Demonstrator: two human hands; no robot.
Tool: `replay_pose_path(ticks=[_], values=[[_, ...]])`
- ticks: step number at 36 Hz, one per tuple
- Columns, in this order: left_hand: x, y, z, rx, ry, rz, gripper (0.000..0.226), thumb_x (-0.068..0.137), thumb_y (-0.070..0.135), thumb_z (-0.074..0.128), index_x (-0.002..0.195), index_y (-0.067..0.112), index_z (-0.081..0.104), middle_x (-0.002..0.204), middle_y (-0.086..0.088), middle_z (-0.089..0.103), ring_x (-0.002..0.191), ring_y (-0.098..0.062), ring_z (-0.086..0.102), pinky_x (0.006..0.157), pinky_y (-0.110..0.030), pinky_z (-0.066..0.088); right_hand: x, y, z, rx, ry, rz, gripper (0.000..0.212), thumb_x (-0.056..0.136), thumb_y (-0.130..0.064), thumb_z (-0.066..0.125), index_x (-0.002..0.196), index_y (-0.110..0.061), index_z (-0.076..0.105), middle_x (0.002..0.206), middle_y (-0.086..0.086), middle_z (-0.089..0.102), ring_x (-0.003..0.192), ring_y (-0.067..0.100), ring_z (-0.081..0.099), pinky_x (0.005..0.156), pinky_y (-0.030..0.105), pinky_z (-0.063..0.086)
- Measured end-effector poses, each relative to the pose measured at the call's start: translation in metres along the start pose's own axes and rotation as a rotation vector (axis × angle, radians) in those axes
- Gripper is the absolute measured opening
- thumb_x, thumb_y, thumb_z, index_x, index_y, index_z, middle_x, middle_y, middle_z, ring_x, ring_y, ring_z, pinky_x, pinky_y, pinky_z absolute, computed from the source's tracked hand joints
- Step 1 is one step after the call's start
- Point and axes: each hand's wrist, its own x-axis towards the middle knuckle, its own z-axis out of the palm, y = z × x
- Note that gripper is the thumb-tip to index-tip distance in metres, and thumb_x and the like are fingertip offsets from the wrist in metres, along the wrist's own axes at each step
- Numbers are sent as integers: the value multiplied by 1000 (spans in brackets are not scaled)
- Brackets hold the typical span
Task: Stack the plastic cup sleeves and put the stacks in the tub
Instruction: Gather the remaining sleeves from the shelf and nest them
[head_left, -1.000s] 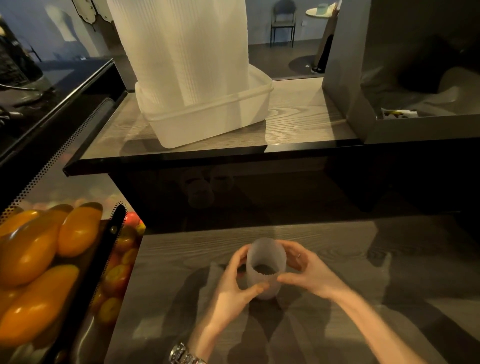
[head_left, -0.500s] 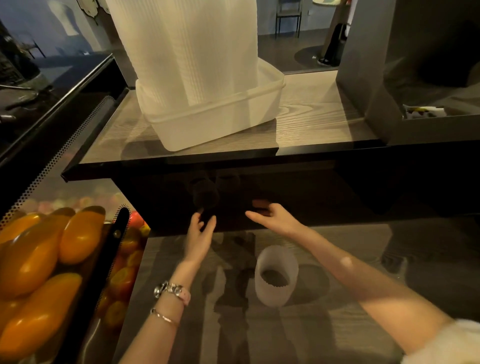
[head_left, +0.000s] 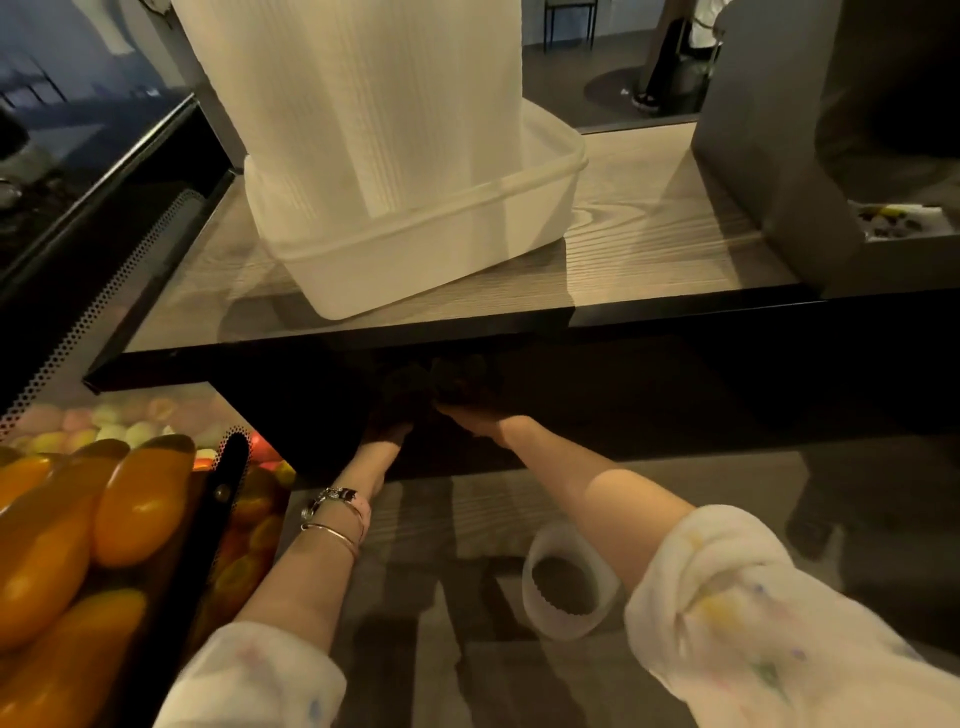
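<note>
A short stack of frosted plastic cup sleeves (head_left: 566, 587) stands upright on the lower wooden counter, between my forearms, with nothing touching it. Both arms reach forward into the dark gap under the upper shelf. My left hand (head_left: 387, 434) and my right hand (head_left: 478, 418) are in deep shadow there, and their fingers cannot be made out. On the upper shelf stands the translucent white tub (head_left: 441, 249), holding tall stacks of white sleeves (head_left: 363, 104) that rise out of view.
The black front edge of the upper shelf (head_left: 467, 338) overhangs my hands. A display case of orange and yellow fruit (head_left: 78, 545) fills the left side. A grey box (head_left: 779, 182) sits on the shelf at the right.
Both hands let go of the short sleeve stack, which stays on the counter. They have reached forward into the dark space under the shelf, and my head has moved closer.
</note>
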Motion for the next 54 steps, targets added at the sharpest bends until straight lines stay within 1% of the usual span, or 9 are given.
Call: replay_pose_path(ticks=[6, 10, 16, 29, 33, 36, 43, 49, 54], values=[[-1, 1, 8, -133, -25, -52, 44, 95, 24, 50, 136, 10, 42, 137, -15, 45, 124, -29, 44, 94, -38, 42, 3, -3, 16, 261, -50, 136, 49, 96, -41, 42, 137, -14, 38, 139, 14, 42, 125, 29, 43, 100, 37, 40], [-3, -2, 18, -147, -2, -49, 38, 95, 20, 50, 130, 7, 46, 132, -18, 49, 108, -27, 51, 73, -30, 46, 3, -2, 22, 114, 24, 51, 40, 98, -32, 42, 131, -10, 45, 132, 16, 48, 121, 29, 48, 97, 32, 37], [2, -7, 16, -86, 38, -62, 44, 97, 27, 45, 138, 12, 37, 137, -16, 42, 116, -31, 47, 80, -35, 46, 8, 4, -1, -134, 185, -18, 54, 95, -36, 46, 142, -12, 32, 145, 17, 34, 136, 35, 29, 111, 43, 25], [12, 4, 3, -201, 51, -160, 42, 97, 28, 44, 136, 12, 40, 142, -12, 40, 128, -29, 40, 93, -42, 41, 15, -23, 4, -314, -17, -89, 55, 99, -43, 32, 148, -19, 22, 155, 11, 18, 142, 30, 16, 114, 43, 16], [-1, -7, 6, -60, 76, -26, 46, 95, 32, 48, 136, 12, 42, 137, -12, 45, 120, -26, 46, 103, -37, 38, 7, -9, 0, -137, -11, -50, 63, 92, -41, 51, 145, -17, 27, 151, 12, 27, 139, 31, 25, 112, 44, 23], [-17, -17, 14, -11, 71, 36, 43, 88, 15, 62, 129, 9, 49, 123, -7, 54, 112, -21, 50, 91, -24, 38, -2, 7, -8, -131, -38, -60, 66, 86, -28, 64, 142, -14, 31, 146, 13, 33, 136, 30, 29, 110, 39, 24], [-48, -44, 40, -21, -77, 66, 66, 73, -5, 72, 129, 8, 40, 120, -9, 53, 112, -22, 53, 88, -29, 46, -32, 47, -26, -301, -81, -110, 91, 71, -10, 79, 145, -14, 25, 143, 14, 38, 130, 29, 40, 105, 33, 34], [-68, -74, 61, 137, -234, 192, 69, 76, -2, 71, 135, 15, 40, 128, -10, 52, 98, -9, 53, 70, -9, 47, -61, 84, -33, -322, -104, -91, 53, 76, -13, 74, 125, -17, 54, 124, 3, 58, 119, 18, 52, 101, 23, 39], [-77, -66, 62, 143, -200, 200, 66, 78, 13, 73, 135, 21, 40, 133, -3, 49, 112, -7, 44, 73, -8, 38, -74, 90, -41, -167, -65, -161, 51, 72, -11, 77, 117, -20, 55, 116, -6, 58, 110, 3, 52, 98, 26, 44]])
